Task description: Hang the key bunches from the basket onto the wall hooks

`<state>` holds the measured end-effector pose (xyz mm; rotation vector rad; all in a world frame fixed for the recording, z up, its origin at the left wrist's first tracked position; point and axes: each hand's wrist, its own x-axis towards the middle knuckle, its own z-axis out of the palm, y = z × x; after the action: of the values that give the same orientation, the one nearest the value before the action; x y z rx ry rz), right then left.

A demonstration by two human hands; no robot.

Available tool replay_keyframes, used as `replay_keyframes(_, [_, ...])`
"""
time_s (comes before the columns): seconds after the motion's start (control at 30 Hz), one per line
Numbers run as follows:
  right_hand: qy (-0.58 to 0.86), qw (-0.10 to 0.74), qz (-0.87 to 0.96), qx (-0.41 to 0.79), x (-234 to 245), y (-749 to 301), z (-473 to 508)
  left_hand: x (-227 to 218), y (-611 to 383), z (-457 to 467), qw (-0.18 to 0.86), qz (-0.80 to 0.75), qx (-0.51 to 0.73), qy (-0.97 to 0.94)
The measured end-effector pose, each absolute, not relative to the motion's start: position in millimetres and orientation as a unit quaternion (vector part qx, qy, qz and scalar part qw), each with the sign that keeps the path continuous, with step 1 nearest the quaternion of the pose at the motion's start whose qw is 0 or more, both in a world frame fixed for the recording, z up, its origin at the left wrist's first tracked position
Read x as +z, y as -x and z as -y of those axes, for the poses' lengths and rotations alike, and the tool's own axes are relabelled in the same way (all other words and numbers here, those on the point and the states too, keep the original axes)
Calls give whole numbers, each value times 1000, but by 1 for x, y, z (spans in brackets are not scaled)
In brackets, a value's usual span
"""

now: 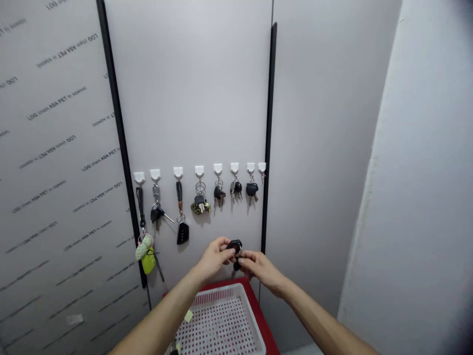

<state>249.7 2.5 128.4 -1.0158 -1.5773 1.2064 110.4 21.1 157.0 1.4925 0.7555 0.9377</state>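
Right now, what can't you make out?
Head view, all three:
Black key fob: partly covered by the left hand.
White perforated basket: left side behind the left forearm, near end cut by the bottom edge.
Item on the rightmost white hook: too small to identify.

Smooth pale-grey panel (195,98): softly bright, faint shadows
Black plastic key fob (235,244): detail blurred
Right corners: dark
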Motion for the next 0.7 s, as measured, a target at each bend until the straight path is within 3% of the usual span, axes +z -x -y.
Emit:
replay_keyframes(0.37, [389,491,569,532,140,-259,-1,170,-119,-19,548,-300,411,-664])
replay_keyframes(0.7, [428,568,538,451,174,-275,-8,174,-124,-25,505,-351,434,-659])
